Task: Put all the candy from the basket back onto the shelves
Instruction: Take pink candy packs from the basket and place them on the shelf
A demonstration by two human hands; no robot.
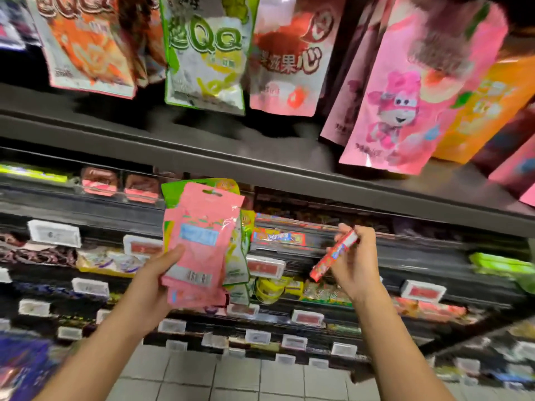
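Observation:
My left hand (160, 277) grips a fanned stack of candy pouches in front of the shelves, with a pink pouch (202, 235) on top and green pouches (238, 256) behind it. My right hand (354, 261) pinches a slim red candy stick pack (333, 256), tilted with its white end up, just in front of a shelf row holding similar packs (278, 237). The basket is out of view.
Hanging candy bags fill the upper rack: an orange one (84, 44), a green-white one (205, 56), a red-pink one (289, 59) and a pink cartoon one (405, 111). A grey shelf ledge (231, 151) runs below them. Lower shelves carry price tags (55, 233). Tiled floor (231, 377) lies below.

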